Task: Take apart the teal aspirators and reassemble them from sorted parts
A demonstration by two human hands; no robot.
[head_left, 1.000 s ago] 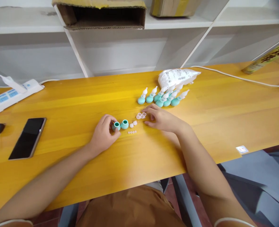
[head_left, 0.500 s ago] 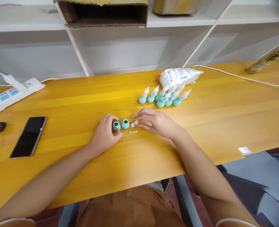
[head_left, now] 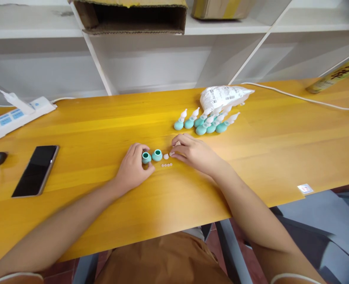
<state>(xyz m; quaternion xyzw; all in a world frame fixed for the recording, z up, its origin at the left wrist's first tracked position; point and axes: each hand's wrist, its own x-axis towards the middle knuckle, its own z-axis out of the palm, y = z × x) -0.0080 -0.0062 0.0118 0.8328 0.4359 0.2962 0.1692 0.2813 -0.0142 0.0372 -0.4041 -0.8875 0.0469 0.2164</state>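
The yellow-brown tabletop (head_left: 115,118) goes right across the frame, and the step in hand looks like picking up one small part near its middle. A bunch of green bulbs with white tips (head_left: 211,127) sits a bit above and to the right of the middle. The right hand (head_left: 194,154), just right of the middle, has its fingers bent, and its thumb and finger look nearly together, pinching a small white cap (head_left: 171,154). The left hand (head_left: 134,162), left of the middle, is half open and curls round the left green pot (head_left: 146,158); I can't tell how tightly, or if it grips at all. The right green pot (head_left: 157,155) is just beside it, and both pots have their open mouths up. The other white cap (head_left: 166,156) lies between the right green pot and the right hand. The next move, I think, needs a soft, steady pinch, since the cap is so little. Smallest of all, four tiny discs (head_left: 167,165) lie in a row just below the caps.
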